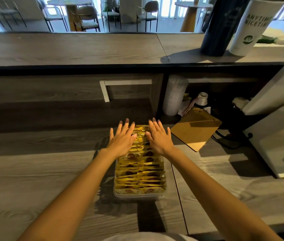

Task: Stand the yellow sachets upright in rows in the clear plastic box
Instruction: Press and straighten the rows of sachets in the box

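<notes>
— Which step?
— Head view: levelling, I judge. My left grip (122, 141) and right grip (158, 140) lie flat, fingers spread, holding nothing, over the far yellow sachets (140, 173).
— And the box?
— The clear plastic box (136, 195) sits on the bench (33, 180), long axis running away from me; sachets stand crosswise, two rows. Next: light, even pressure.

Light: I log hard daylight from the windows (170, 9) beyond, blown out white. On the tabletop (33, 180), warm sun patches and sharp dark shadows toward its near edge. Foil glint on the yellow sachets (140, 173). The recess (216, 87) past its far edge is dim. Quality: wide-angle bowing at frame edges; white cylinder (249, 26) smeared.
</notes>
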